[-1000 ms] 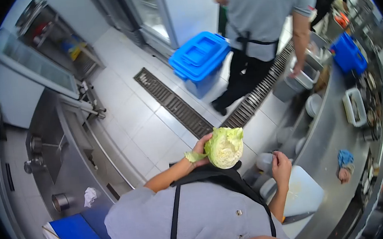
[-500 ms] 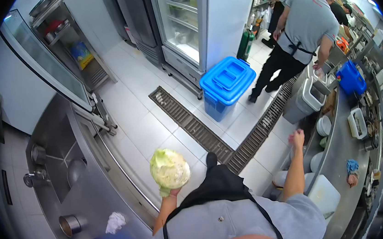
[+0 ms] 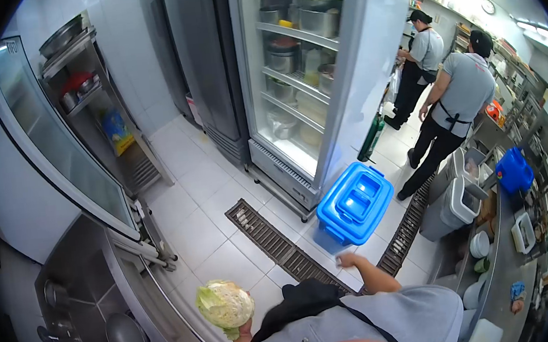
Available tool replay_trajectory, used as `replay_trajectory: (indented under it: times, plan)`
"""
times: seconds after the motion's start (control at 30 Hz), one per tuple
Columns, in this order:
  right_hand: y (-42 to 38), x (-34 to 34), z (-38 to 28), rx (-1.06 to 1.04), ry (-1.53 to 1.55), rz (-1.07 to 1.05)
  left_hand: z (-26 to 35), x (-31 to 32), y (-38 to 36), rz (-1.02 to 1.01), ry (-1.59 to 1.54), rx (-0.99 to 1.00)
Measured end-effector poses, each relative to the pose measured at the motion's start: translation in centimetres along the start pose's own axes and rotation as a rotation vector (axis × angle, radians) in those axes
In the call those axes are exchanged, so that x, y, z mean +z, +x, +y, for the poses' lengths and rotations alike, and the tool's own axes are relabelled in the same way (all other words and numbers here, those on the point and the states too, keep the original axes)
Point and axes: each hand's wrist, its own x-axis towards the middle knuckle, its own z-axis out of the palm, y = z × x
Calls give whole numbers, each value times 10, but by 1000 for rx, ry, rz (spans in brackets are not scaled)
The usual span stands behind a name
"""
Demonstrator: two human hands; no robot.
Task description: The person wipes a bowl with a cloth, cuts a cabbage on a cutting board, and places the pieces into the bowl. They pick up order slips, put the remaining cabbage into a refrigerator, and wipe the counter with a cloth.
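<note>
A pale green cabbage [image 3: 224,305] rests in my left hand [image 3: 244,331], low in the view and left of my body. The fingers are mostly hidden behind the cabbage. My right hand [image 3: 347,261] is raised in front of me, just below the blue lidded bin [image 3: 355,204], and does not visibly touch it. Its fingers look curled, but they are too small and blurred to show whether they hold anything.
A glass-door fridge [image 3: 297,70] stands behind the bin. Floor drains [image 3: 281,244] cross the tiles. At left is a steel sink [image 3: 95,300]; at right, a counter [image 3: 505,280] and grey bins [image 3: 446,210]. Two people stand at the upper right.
My right hand has moved left, away from the right counter and towards the blue bin. The view has shifted, with the fridge now larger. The cabbage is still in my left hand.
</note>
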Motion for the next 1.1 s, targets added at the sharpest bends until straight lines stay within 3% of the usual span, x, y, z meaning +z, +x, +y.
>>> replay_trajectory:
  times: [0.1,0.13,0.23,0.3,0.37,0.4,0.43,0.47,0.5,0.53,0.57,0.6,0.63,0.67,0.73,0.8,0.83,0.93,1.03,1.1]
  plan:
    - [107,-127,-47,175,79,65,33,13,39,18,3,74]
    - [141,-151,-56,26,80,244,44,18,50,19,12,103]
    - [227,-243,-126,-8,-27,156,76,25,88,37,18,183]
    - [270,-275,-178,-193,236,310,102,27,118,49,31,231]
    - [307,-286,-243,-328,420,114,132,31,154,75,72,278]
    - [319,-292,-281,-391,533,-104,149,36,177,105,121,295]
    - [328,-290,-316,-341,836,-396,166,45,209,197,268,325]
    - [336,-293,-345,-466,953,-553,180,78,240,327,349,294]
    - [357,-287,-362,-571,1024,-655,200,75,274,297,340,219]
    - [380,-282,-380,-587,1029,-604,216,95,309,285,425,130]
    - [399,-283,-398,-528,1351,-560,227,135,345,325,392,80]
    - [426,-294,-404,-169,1657,-581,240,151,381,348,478,101]
    - [447,-312,-407,-258,1820,-547,258,158,405,112,772,71]
    - [470,-337,-409,-443,1958,-715,274,223,429,146,573,-161]
    - [511,-347,-423,-401,2132,-574,296,259,468,97,691,-198]
    - [549,-382,-435,-553,2336,-455,323,280,506,265,987,-152]
    - [566,-396,-440,-422,2274,-250,340,277,522,214,1036,-130]
    - [641,-406,-430,-473,2362,-303,382,270,554,170,1095,-117]
    - [703,-421,-418,-501,2388,-540,431,273,571,337,1278,70]
    - [741,-435,-420,-382,2406,-508,470,297,584,637,1619,323]
